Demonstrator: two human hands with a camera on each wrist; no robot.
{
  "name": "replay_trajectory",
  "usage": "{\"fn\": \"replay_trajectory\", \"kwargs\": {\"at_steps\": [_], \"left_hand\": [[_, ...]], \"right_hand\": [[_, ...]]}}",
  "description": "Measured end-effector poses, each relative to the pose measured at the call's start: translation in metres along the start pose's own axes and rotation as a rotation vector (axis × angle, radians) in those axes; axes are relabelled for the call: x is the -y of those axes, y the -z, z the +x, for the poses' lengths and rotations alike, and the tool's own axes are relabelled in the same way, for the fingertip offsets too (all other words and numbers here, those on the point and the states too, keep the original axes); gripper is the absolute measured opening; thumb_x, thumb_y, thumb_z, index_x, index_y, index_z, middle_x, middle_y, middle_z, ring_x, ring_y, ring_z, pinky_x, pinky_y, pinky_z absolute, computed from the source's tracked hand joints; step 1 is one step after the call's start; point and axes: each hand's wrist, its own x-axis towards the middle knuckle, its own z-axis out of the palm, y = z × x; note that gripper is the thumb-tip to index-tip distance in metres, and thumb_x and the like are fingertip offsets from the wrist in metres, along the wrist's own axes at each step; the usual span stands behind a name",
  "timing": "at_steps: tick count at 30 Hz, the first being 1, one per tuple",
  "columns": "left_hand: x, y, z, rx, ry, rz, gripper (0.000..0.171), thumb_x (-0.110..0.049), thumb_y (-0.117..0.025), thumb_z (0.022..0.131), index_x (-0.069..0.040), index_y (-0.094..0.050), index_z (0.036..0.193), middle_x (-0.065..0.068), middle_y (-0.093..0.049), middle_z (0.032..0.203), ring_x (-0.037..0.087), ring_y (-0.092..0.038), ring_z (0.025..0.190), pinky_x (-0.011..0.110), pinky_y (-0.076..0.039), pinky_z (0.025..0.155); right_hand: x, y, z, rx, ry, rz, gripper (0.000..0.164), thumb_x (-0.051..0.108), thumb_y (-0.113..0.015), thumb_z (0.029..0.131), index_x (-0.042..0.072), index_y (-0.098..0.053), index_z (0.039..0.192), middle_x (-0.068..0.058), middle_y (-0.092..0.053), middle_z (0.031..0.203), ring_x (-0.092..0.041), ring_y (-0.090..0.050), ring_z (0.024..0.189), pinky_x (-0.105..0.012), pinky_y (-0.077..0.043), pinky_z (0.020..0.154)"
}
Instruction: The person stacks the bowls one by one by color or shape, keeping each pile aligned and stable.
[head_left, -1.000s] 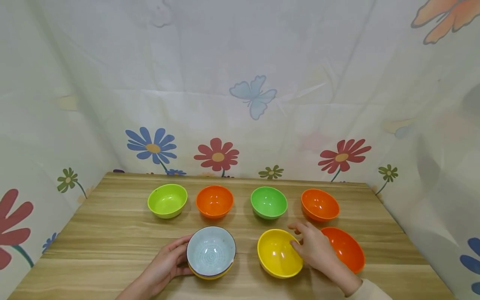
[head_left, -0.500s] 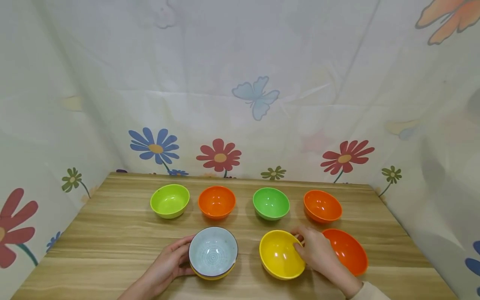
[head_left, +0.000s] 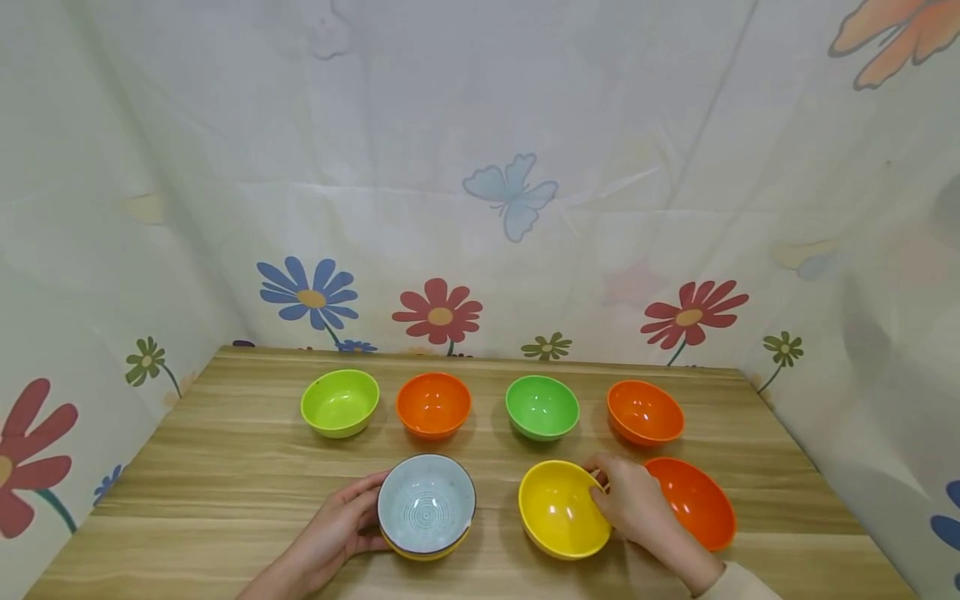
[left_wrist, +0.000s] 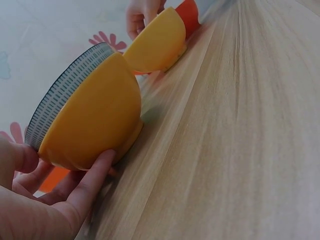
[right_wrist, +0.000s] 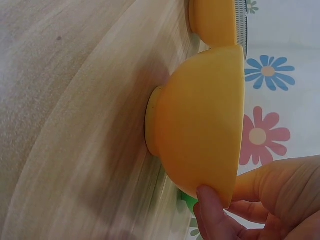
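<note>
A pale blue-grey bowl with a dark rim sits nested in a yellow bowl at the front middle of the table. My left hand holds this pair from the left, thumb by the rim and fingers against the yellow side. To the right stands a second yellow bowl, upright on its foot ring. My right hand pinches its right rim, with the thumb inside and the fingers outside, as the right wrist view also shows.
Along the back of the wooden table stand a lime bowl, an orange bowl, a green bowl and another orange bowl. A larger red-orange bowl lies right beside my right wrist. A flower-printed curtain encloses the table.
My right hand's fingers have closed from just over the yellow bowl's rim onto it. My left hand and the nested bowls stay in place; the head view has shifted slightly.
</note>
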Motion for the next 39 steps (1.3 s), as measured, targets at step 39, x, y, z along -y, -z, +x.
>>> {"fn": "replay_trajectory", "kwargs": {"at_steps": [39], "left_hand": [[-0.001, 0.0008, -0.0009, -0.002, 0.021, -0.001, 0.056, -0.025, -0.048, 0.095, 0.001, -0.03, 0.141, 0.013, -0.056, 0.124, 0.02, -0.058, 0.099, 0.044, -0.052, 0.08]], "right_hand": [[0.0029, 0.0008, 0.0049, 0.015, -0.021, -0.019, 0.019, 0.001, -0.068, 0.072, 0.014, -0.071, 0.086, 0.002, -0.064, 0.068, -0.011, -0.054, 0.059, -0.03, -0.045, 0.052]]}}
